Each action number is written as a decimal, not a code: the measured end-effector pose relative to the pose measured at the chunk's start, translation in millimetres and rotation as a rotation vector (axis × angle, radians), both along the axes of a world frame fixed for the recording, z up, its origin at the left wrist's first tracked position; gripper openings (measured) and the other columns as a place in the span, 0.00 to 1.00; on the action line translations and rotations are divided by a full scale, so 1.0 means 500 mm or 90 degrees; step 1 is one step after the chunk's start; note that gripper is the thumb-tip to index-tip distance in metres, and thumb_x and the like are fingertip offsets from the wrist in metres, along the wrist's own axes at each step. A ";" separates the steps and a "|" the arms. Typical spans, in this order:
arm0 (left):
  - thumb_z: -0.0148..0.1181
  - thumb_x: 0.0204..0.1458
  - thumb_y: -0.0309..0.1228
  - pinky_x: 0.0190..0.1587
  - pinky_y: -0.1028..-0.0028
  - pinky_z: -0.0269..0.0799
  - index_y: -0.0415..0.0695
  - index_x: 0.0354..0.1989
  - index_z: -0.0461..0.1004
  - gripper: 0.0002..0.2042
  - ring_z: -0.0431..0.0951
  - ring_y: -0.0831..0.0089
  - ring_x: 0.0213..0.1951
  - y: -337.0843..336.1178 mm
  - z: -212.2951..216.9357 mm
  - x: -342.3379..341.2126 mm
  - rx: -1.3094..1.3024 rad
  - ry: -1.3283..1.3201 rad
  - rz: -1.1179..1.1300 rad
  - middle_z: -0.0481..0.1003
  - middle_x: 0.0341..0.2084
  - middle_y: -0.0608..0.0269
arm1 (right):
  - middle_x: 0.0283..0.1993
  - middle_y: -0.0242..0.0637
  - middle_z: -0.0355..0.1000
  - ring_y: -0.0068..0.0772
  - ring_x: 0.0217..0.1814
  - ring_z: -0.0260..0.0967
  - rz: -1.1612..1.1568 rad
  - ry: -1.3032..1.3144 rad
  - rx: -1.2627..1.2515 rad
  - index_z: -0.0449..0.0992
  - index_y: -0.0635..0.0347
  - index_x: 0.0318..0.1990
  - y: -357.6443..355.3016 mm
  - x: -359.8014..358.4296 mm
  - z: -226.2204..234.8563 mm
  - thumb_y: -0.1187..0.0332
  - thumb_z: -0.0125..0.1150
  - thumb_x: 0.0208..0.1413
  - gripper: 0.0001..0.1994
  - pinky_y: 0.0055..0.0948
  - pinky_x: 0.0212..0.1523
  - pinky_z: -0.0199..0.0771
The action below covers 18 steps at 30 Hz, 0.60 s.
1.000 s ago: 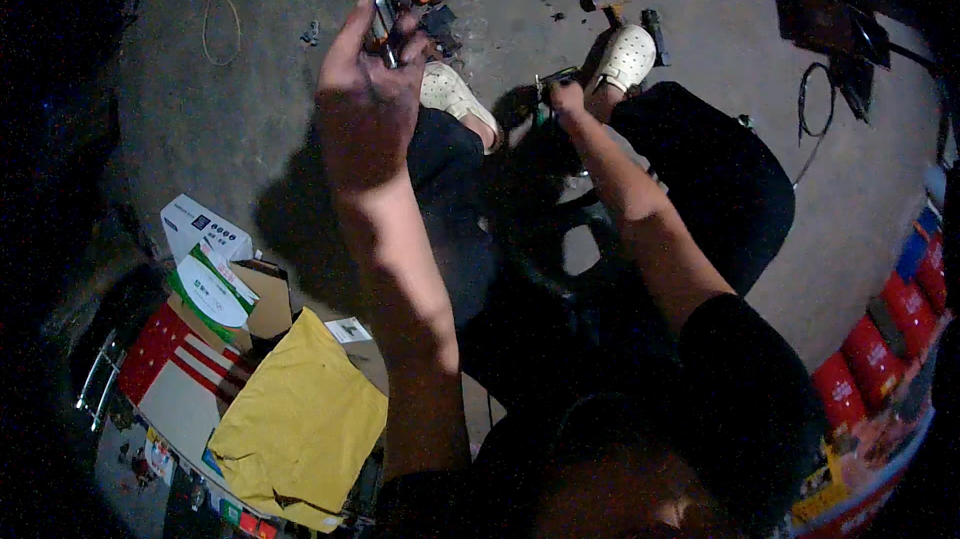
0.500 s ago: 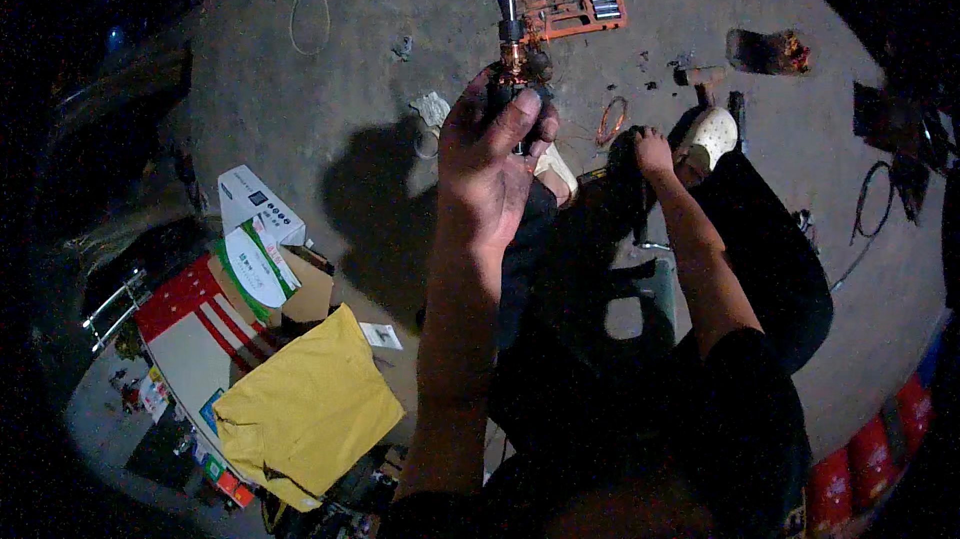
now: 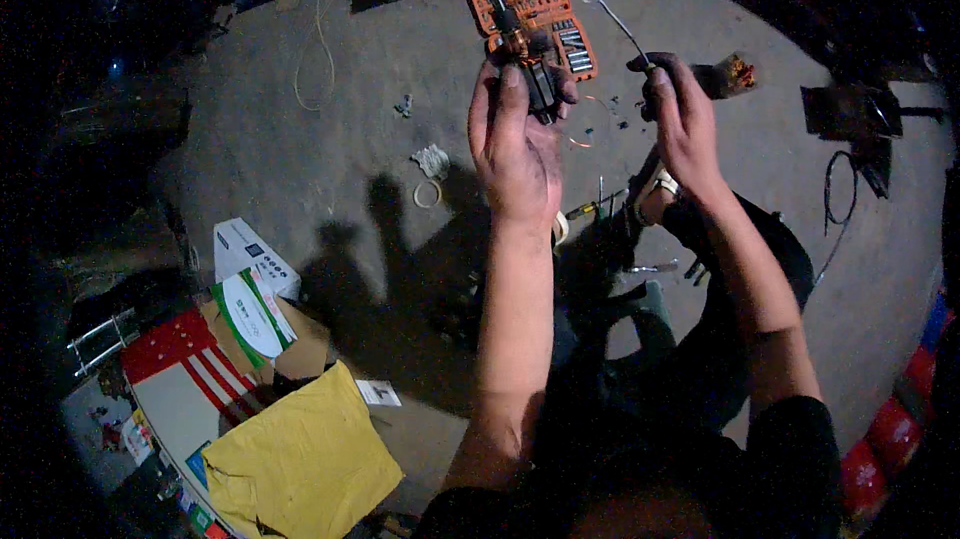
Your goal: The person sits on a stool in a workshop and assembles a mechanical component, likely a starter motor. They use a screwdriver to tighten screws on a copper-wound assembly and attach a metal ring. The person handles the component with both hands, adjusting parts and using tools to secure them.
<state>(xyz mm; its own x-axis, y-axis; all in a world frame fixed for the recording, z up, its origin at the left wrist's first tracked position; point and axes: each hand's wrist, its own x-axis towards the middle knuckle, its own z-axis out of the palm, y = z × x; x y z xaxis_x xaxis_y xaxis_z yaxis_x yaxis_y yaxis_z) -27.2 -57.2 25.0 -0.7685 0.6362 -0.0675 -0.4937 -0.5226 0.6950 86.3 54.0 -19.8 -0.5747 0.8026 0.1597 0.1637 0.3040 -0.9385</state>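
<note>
My left hand (image 3: pixel 515 154) is closed around a motor armature (image 3: pixel 541 89), a dark ribbed body with copper-coloured windings and a long, partly spiralled metal shaft. Its shaft points up and away to the left, raised above the floor. To the right, my right hand (image 3: pixel 684 129) grips a screwdriver (image 3: pixel 622 29) with a slim metal shank. The shank points up to the left, apart from the armature, while the fingers cover most of the handle. Behind the armature, an orange socket set case (image 3: pixel 584 24) lies opened on the floor, partly hidden by the shaft.
A tape ring (image 3: pixel 428 194), a crumpled white cloth (image 3: pixel 430 160) and a yellow-and-black tool (image 3: pixel 584 209) lie on the concrete floor. At lower left stand a white box (image 3: pixel 235 244) and a yellow sheet (image 3: pixel 305 454). A black cable (image 3: pixel 842 189) curls at right.
My right hand has risen from beside my right foot and now holds up a screwdriver. The armature in my left hand has tilted leftward at its far end. The camera view has shifted too.
</note>
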 end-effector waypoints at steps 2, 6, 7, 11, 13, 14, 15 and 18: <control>0.51 0.54 0.34 0.39 0.72 0.65 0.39 0.43 0.67 0.13 0.69 0.69 0.33 -0.004 0.014 0.001 0.030 -0.020 -0.006 0.72 0.33 0.60 | 0.22 0.35 0.64 0.24 0.22 0.60 0.054 0.073 0.006 0.67 0.66 0.39 -0.026 0.003 0.082 0.70 0.46 0.58 0.08 0.23 0.26 0.63; 0.50 0.55 0.36 0.36 0.73 0.61 0.37 0.43 0.66 0.15 0.65 0.68 0.30 -0.002 0.048 0.016 0.084 -0.060 -0.034 0.70 0.32 0.58 | 0.24 0.35 0.67 0.23 0.24 0.63 0.116 0.089 -0.024 0.65 0.66 0.40 -0.062 0.020 0.121 0.72 0.51 0.54 0.09 0.23 0.26 0.64; 0.50 0.55 0.37 0.35 0.74 0.61 0.37 0.43 0.66 0.15 0.65 0.69 0.30 -0.003 0.052 0.016 0.098 -0.062 -0.048 0.70 0.32 0.58 | 0.25 0.38 0.68 0.24 0.24 0.64 0.120 0.076 -0.038 0.65 0.66 0.41 -0.067 0.022 0.122 0.73 0.52 0.53 0.10 0.23 0.27 0.64; 0.50 0.54 0.43 0.27 0.80 0.61 0.39 0.46 0.66 0.20 0.68 0.76 0.25 0.012 0.073 0.013 0.044 -0.007 -0.036 0.71 0.29 0.62 | 0.26 0.40 0.68 0.26 0.25 0.65 0.162 0.093 -0.036 0.65 0.67 0.43 -0.068 0.006 0.122 0.72 0.52 0.53 0.11 0.24 0.28 0.65; 0.49 0.54 0.40 0.30 0.78 0.60 0.36 0.48 0.64 0.20 0.64 0.75 0.24 0.013 0.071 0.014 0.112 -0.052 -0.065 0.70 0.37 0.57 | 0.26 0.41 0.68 0.27 0.26 0.65 0.168 0.085 -0.041 0.65 0.67 0.43 -0.067 0.011 0.121 0.72 0.52 0.53 0.11 0.25 0.29 0.65; 0.49 0.55 0.39 0.31 0.77 0.59 0.35 0.49 0.63 0.20 0.61 0.75 0.23 0.014 0.071 0.014 0.146 -0.075 -0.081 0.70 0.42 0.54 | 0.26 0.42 0.68 0.27 0.26 0.65 0.168 0.078 -0.056 0.65 0.67 0.43 -0.067 0.015 0.122 0.72 0.52 0.53 0.11 0.25 0.29 0.65; 0.49 0.54 0.39 0.31 0.77 0.59 0.35 0.49 0.63 0.21 0.60 0.76 0.22 0.015 0.073 0.015 0.152 -0.074 -0.091 0.70 0.42 0.54 | 0.26 0.42 0.68 0.28 0.26 0.65 0.168 0.069 -0.073 0.65 0.67 0.42 -0.066 0.018 0.123 0.72 0.52 0.53 0.11 0.26 0.29 0.65; 0.50 0.54 0.41 0.32 0.78 0.59 0.33 0.50 0.61 0.23 0.58 0.77 0.20 0.020 0.081 0.016 0.174 -0.063 -0.126 0.70 0.42 0.52 | 0.27 0.43 0.68 0.28 0.26 0.64 0.187 0.054 -0.146 0.65 0.67 0.42 -0.061 0.025 0.131 0.73 0.51 0.53 0.10 0.27 0.30 0.65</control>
<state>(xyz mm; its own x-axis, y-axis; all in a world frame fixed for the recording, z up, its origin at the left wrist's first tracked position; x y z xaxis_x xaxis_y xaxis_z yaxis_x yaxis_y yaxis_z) -19.4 -47.2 65.3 -0.6269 0.7770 0.0573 -0.6622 -0.5702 0.4862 98.6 23.5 45.8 -0.7777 0.6265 0.0516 0.0198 0.1065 -0.9941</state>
